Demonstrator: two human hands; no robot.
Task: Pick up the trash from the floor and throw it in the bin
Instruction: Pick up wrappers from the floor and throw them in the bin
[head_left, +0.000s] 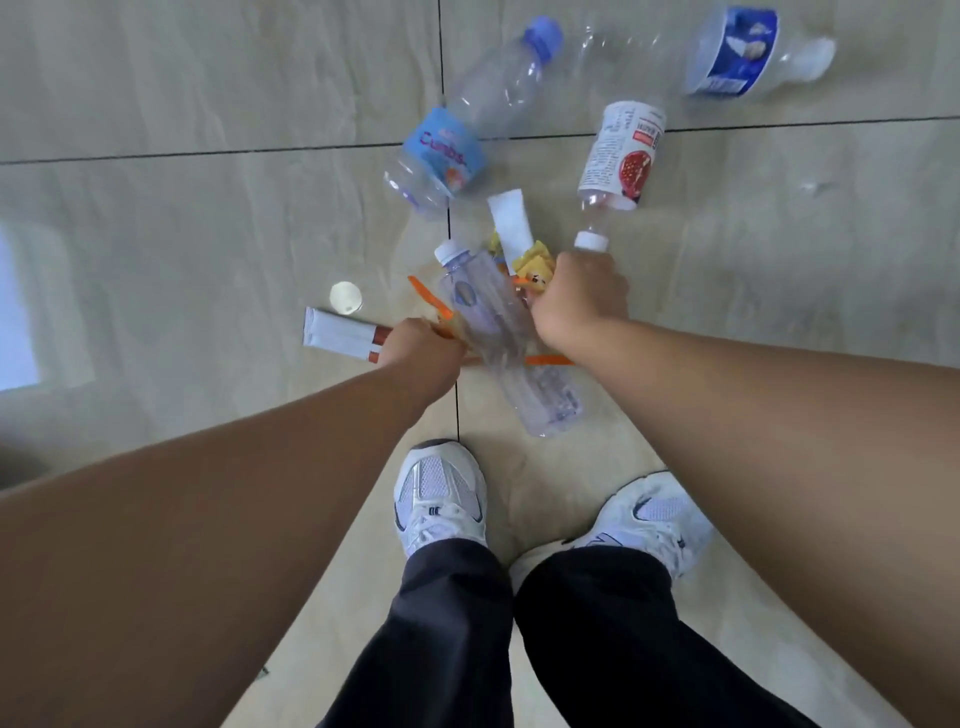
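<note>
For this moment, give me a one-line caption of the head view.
Both hands, left hand and right hand, reach among plastic bottles and wrappers on tiled floor.

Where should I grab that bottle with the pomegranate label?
Probably at the neck, just above the white cap. The pomegranate bottle lies on its side with the cap end pointing toward you, next to your right hand, so come in from above.

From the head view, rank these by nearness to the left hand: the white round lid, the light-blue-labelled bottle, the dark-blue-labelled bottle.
Measured from the left hand:
1. White round lid, just up-left of it.
2. Light-blue-labelled clear plastic bottle, farther ahead, slightly right.
3. Dark-blue-labelled clear plastic bottle, far top right.
</note>
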